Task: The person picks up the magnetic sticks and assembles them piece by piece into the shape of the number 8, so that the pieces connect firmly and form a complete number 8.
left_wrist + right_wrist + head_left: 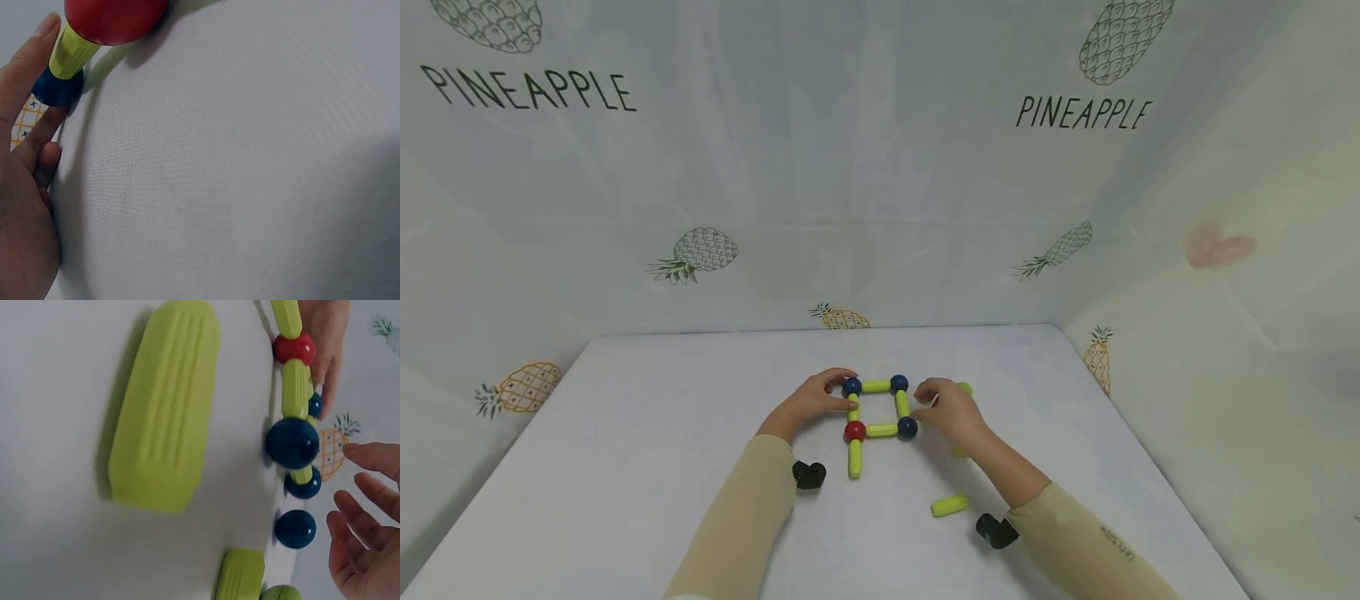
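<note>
A square of yellow-green rods (pixel 882 430) lies on the table, with blue balls (pixel 899 382) at three corners and a red ball (pixel 855 431) at the near left. Another rod (pixel 855 459) extends from the red ball toward the viewer. My left hand (pixel 812 398) holds the square's left side, forefinger at the far-left blue ball (pixel 59 87) and thumb beside the rod (pixel 72 53). Beside the near-right blue ball (pixel 292 443) is my right hand (pixel 953 412), fingers apart and loosely bent, nothing between them. A separate blue ball (pixel 295 529), hidden in the head view, lies near its fingers.
One loose yellow-green rod (pixel 950 505) lies nearer the viewer, by my right forearm. Another rod (pixel 240 575) and a green ball (pixel 281 594) lie near my right hand, partly hidden by it in the head view. A pineapple-print cloth (pixel 880 208) hangs behind the white table (pixel 647 450).
</note>
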`<state>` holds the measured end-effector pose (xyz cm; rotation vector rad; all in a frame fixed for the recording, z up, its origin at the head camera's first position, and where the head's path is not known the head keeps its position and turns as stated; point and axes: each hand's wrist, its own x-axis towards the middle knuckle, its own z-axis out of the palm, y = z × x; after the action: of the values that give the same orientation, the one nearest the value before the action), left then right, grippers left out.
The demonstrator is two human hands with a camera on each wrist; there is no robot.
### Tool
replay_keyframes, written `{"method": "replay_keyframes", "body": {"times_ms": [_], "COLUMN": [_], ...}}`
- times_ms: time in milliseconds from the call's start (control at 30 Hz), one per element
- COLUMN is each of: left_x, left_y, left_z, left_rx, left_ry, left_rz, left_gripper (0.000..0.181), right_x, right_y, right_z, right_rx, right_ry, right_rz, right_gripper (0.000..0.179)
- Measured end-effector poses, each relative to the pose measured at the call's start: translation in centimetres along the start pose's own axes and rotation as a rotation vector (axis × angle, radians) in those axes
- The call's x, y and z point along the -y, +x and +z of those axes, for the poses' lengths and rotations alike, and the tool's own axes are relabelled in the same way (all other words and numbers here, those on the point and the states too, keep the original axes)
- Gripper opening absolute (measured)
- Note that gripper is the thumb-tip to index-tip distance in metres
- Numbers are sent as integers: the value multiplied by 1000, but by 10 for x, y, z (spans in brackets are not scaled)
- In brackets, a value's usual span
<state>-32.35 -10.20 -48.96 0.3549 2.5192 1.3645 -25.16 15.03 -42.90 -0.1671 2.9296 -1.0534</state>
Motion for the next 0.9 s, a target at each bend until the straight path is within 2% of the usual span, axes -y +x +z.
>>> {"method": "replay_keyframes", "body": {"times_ms": [367, 667, 900], "left_x": [6, 6, 4], "left_y": [5, 4, 2], "left_z": [2, 0, 1], "left_rx": [-9, -13, -12], "left_ry": [3, 15, 17], "left_rz": [5, 10, 0], "left_gripper": [60, 58, 58], "right_x": [-23, -31, -34], "right_y": [22, 36, 46], "right_z": [-6, -9, -6], "right_rx": [-31, -52, -28], "right_ry": [-50, -129, -213], "right_rz": [-10, -28, 17], "right_gripper": [30, 33, 36]}}
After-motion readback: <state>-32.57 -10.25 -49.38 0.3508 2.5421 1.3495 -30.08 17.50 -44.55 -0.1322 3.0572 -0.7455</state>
